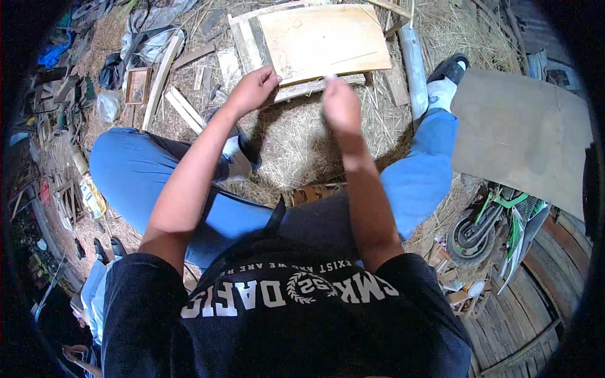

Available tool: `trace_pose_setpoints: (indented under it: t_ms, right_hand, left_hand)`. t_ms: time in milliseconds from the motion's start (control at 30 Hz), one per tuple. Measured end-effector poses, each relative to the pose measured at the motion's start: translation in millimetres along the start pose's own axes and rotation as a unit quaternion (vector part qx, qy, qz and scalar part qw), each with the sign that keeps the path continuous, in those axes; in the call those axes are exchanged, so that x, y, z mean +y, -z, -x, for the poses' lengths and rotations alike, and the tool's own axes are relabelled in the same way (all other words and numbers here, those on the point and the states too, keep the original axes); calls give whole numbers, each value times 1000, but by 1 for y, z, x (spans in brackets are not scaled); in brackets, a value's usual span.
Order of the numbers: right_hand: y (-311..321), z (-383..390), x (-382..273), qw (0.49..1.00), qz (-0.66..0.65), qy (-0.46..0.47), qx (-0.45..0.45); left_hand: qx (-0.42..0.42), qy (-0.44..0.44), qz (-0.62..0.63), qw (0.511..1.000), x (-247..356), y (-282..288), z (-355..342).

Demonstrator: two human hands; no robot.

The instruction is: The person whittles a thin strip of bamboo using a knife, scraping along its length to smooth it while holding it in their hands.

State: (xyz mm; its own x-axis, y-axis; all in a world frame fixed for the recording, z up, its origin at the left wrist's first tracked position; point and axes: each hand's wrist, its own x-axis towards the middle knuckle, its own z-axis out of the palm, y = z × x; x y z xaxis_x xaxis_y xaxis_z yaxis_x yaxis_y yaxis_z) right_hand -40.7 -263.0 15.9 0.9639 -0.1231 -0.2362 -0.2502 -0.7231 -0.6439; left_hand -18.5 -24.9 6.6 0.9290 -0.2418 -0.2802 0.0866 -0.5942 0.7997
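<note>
A pale wooden board [324, 41] lies in front of me on a low wooden support [318, 88], with a thin dark line on its top near the right. My left hand [254, 90] is at the board's near left corner, fingers curled and thumb against the index finger; whatever they hold, if anything, is too small to make out. Just beyond the board's near edge, on my side, my right hand [342, 108] is closed and somewhat blurred. Something small and whitish shows at its fingertips, too unclear to name.
Straw covers the ground. Loose wood strips [162, 82] and a shallow wooden frame [137, 85] lie to the left. A grey round post [413, 69] stands by my right foot. Farther right are a large flat sheet [523, 135] and a green-and-white motorbike [498, 227]. Another person's legs [94, 293] show lower left.
</note>
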Motion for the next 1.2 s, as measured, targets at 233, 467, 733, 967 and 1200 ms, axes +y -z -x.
trace_pose_setpoints:
  t_ms: [233,467,733,967,1200]
  right_hand:
    - [45,-60,58,992,47,-36,114]
    - [21,-23,23,997,-5,1,79]
    - [5,-14,27,999,-43,7,12]
    - [-51,17,18,976,-21,128,173]
    - [-4,-8,20,992,-65,51,99]
  left_hand:
    - [-24,-17,75,997,-7,6,-1]
    - [-5,-2,43,999,-8,5,2]
    - [-10,-2,39,999,1,4,0]
    - [6,1,2,1000,2,-5,-5]
    - [22,-5,-17,1000,-2,-6,-3]
